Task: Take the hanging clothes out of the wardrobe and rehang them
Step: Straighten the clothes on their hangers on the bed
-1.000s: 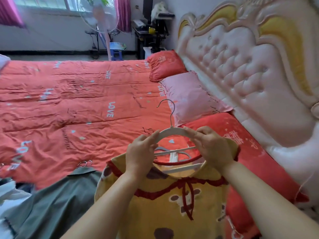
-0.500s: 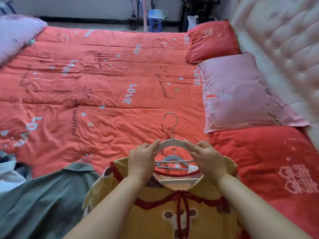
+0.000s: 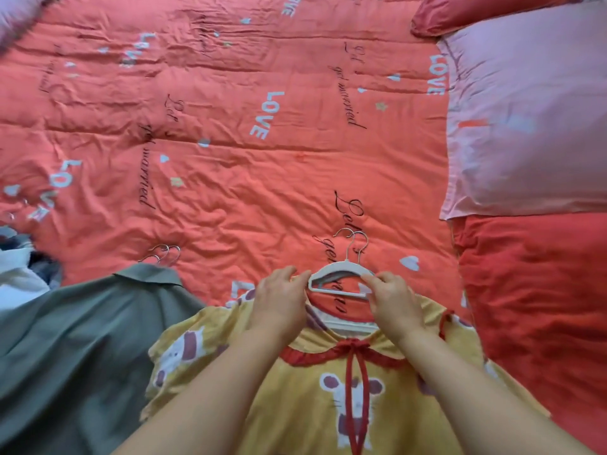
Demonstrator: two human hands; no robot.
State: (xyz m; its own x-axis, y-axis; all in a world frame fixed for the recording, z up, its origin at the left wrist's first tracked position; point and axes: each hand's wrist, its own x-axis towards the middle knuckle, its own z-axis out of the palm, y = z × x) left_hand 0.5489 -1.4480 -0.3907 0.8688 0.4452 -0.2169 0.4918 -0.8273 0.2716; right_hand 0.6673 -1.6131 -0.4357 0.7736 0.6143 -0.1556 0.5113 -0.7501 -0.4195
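A yellow garment (image 3: 328,389) with a red collar, a red bow and a cartoon print lies flat on the red quilt (image 3: 230,142). Its neck sits on white hangers (image 3: 338,269) with metal hooks that point away from me. My left hand (image 3: 279,300) pinches the left shoulder of the top hanger. My right hand (image 3: 394,303) pinches its right shoulder. A second white hanger shows inside the neckline, just below the first. Left of the yellow garment lies a grey-green garment (image 3: 82,349), with several metal hooks (image 3: 162,254) at its collar.
Pink pillow (image 3: 532,119) and red pillow (image 3: 532,290) lie along the right side of the bed. Another red pillow (image 3: 476,11) is at the top right. A heap of white and dark clothes (image 3: 19,274) sits at the left edge.
The view has tilted down, so the headboard and the room have left the picture. Both hands keep their hold on the white hanger, which now lies lower and flatter against the quilt.
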